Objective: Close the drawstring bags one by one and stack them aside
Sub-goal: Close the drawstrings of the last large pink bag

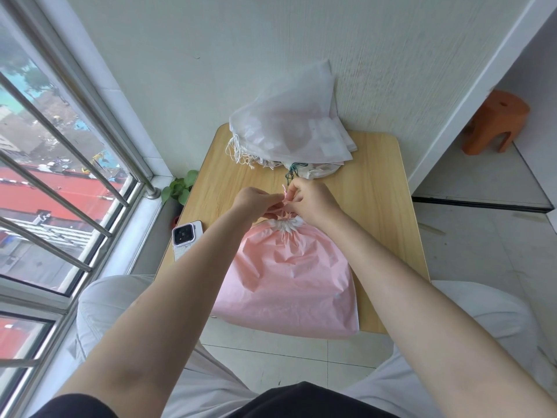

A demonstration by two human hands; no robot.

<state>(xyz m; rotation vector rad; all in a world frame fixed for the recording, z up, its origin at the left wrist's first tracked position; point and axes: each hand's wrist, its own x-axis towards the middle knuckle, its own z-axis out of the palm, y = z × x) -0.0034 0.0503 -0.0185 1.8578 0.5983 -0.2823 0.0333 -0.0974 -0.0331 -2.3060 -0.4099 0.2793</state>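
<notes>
Currently, left hand (252,200) and right hand (307,200) pinch the pink cord (283,193) at the pink bag (286,276)'s gathered mouth, apparently tying; next, likely stack it on the white bags (289,128).

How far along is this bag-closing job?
Done: a pile of white bags leans against the wall. In hand: the left hand and right hand pinch the cord of the pink bag, its mouth already gathered. Left: finishing and stacking it.

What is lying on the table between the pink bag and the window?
A phone lies face down near the table left edge, between the pink bag and the window, in the head view.
</notes>
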